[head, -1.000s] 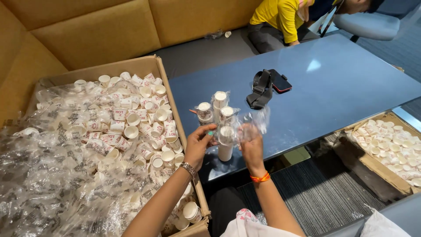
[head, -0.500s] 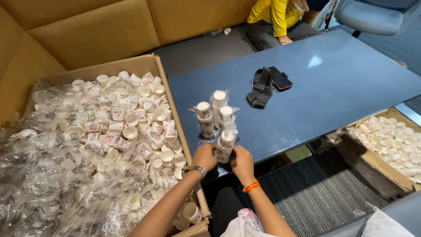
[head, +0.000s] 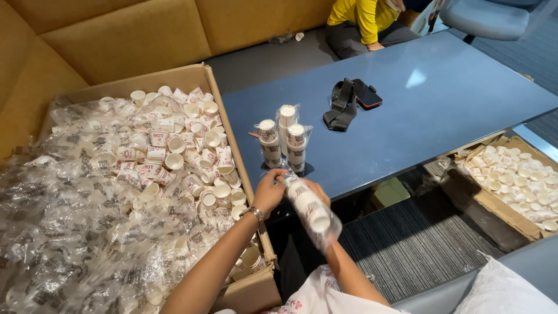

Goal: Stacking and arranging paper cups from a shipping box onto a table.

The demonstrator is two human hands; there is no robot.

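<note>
Both hands at near edge of blue table [head: 442,104]. Left hand [head: 268,193] and right hand [head: 314,192] grip plastic-wrapped stack of paper cups [head: 309,206], fingers closed round it, stack tilted toward person. Three wrapped stacks [head: 283,142] upright just beyond, near table's left edge. Cardboard box [head: 192,75] left, full of loose cups and clear wrappers. Second box [head: 511,180] right. Black strap [head: 343,104], phone [head: 367,95] mid-table.

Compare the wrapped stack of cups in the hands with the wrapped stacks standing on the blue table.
The stack in the hands is tilted, off the table, gripped by the left hand and right hand; the three stacks on the table stand upright, untouched. The held stack is single; the table stacks are grouped close together. All are white paper cups in clear plastic.
</note>
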